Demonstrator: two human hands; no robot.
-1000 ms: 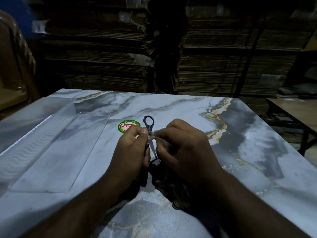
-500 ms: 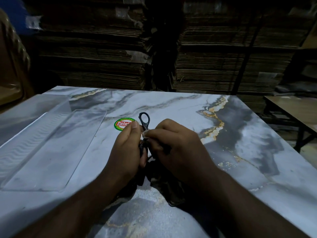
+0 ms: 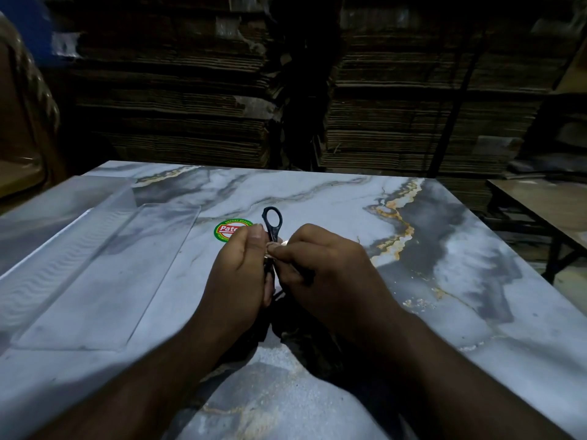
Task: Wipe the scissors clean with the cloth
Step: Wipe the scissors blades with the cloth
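Small black-handled scissors (image 3: 272,224) stand upright between my hands over the marble table (image 3: 317,198), one finger loop sticking up. My left hand (image 3: 236,281) grips them below the loop, fingers curled round the handle. My right hand (image 3: 320,274) pinches the blade area close to my left thumb; a bit of pale metal shows at the fingertips. A dark cloth (image 3: 305,344) bunches under and between my wrists; whether the right fingers hold part of it round the blade is hidden.
A round green and red sticker (image 3: 226,230) lies on the table just left of the scissors. A clear plastic tray (image 3: 95,268) sits at the left. Stacked cardboard (image 3: 190,90) rises behind the table. A wooden bench (image 3: 546,204) stands at the right.
My right fingers have slid up along the blade toward the handle, covering the metal that showed a second ago. Both hands and the scissors stayed in about the same spot.
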